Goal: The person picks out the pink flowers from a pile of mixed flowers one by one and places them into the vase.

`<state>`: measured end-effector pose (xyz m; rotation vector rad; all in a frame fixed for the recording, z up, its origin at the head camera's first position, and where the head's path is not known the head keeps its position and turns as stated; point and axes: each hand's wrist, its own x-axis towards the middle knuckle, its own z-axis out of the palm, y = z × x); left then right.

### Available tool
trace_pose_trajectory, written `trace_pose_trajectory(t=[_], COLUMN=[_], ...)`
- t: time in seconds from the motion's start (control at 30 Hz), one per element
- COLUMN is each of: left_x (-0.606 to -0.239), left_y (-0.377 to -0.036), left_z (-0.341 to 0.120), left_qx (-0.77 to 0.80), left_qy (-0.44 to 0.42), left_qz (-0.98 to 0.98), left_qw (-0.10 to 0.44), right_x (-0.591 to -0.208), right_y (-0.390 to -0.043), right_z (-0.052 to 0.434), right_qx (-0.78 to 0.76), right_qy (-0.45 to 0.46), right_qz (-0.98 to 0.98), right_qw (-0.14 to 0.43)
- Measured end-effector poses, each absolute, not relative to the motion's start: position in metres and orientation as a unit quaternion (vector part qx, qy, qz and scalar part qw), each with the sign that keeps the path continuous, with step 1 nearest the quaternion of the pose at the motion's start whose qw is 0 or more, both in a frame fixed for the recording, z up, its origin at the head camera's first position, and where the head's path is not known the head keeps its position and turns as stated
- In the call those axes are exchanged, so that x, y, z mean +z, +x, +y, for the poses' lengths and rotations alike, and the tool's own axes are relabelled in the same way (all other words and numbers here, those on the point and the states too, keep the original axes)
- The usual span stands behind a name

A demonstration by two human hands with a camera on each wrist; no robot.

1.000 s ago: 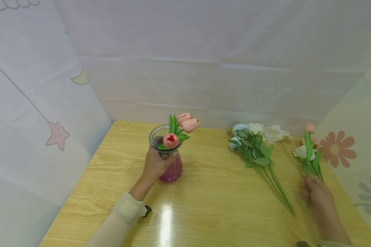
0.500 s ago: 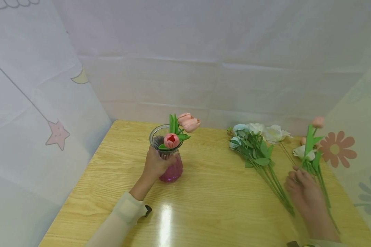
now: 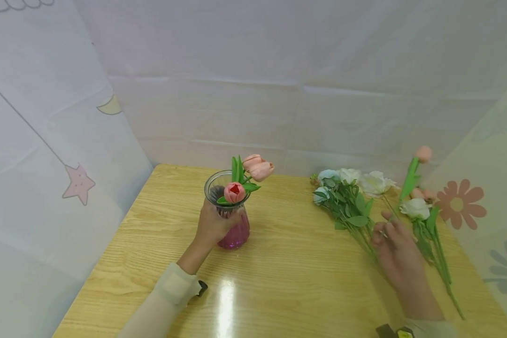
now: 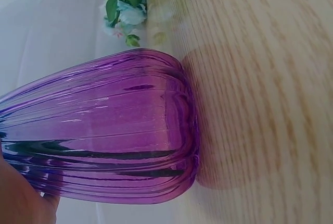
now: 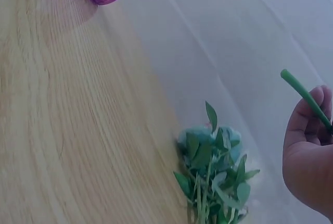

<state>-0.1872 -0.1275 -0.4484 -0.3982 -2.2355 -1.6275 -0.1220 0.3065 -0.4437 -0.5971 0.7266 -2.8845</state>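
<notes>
A clear-to-purple ribbed glass vase [image 3: 237, 234] stands upright on the table, with several pink tulips [image 3: 234, 193] in its mouth. My left hand [image 3: 211, 223] grips the vase just under its rim; the left wrist view shows the purple base [image 4: 130, 125] on the wood. Over the right side of the table, my right hand [image 3: 399, 251] holds a single pink tulip [image 3: 424, 154] by its stem, bloom up and tilted to the right. In the right wrist view the cut end of the green stem [image 5: 302, 91] sticks out past the curled fingers.
Blue and white artificial flowers [image 3: 357, 202] lie at the back right, stems toward the front. Farther right lie a white rose [image 3: 416, 208] and more pink blooms with long green stems [image 3: 443, 263]. Printed cloth [image 3: 253, 122] hangs behind the wooden table [image 3: 287, 281].
My right hand has lifted the pink tulip off the right-hand pile and moved left and up with it. The left hand and vase have stayed still.
</notes>
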Motion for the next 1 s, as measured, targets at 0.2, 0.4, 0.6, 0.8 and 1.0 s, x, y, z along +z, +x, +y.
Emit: trace_pose_trajectory(t=[0.2, 0.4, 0.6, 0.8, 1.0], left_x=[-0.447, -0.449, -0.449, -0.448, -0.448], left_y=[-0.187, -0.187, -0.187, -0.187, -0.187], left_z=[-0.127, -0.127, -0.127, -0.127, -0.127], left_qx=[-0.582, -0.583, -0.575, -0.573, -0.578], left_qy=[-0.143, -0.141, -0.138, -0.134, -0.136], left_qz=[-0.782, -0.782, -0.788, -0.79, -0.787], left_qw=[0.171, 0.168, 0.17, 0.169, 0.167], right_x=[-0.435, -0.422, -0.414, -0.404, -0.391], right_y=[-0.126, -0.129, -0.132, -0.135, -0.138], right_z=[0.287, 0.264, 0.246, 0.228, 0.205], right_qx=[-0.943, -0.925, -0.904, -0.905, -0.89], right_qy=[-0.201, -0.18, -0.144, -0.167, -0.191], right_qz=[0.265, 0.334, 0.401, 0.389, 0.407], right_qw=[0.027, -0.002, -0.038, -0.051, -0.075])
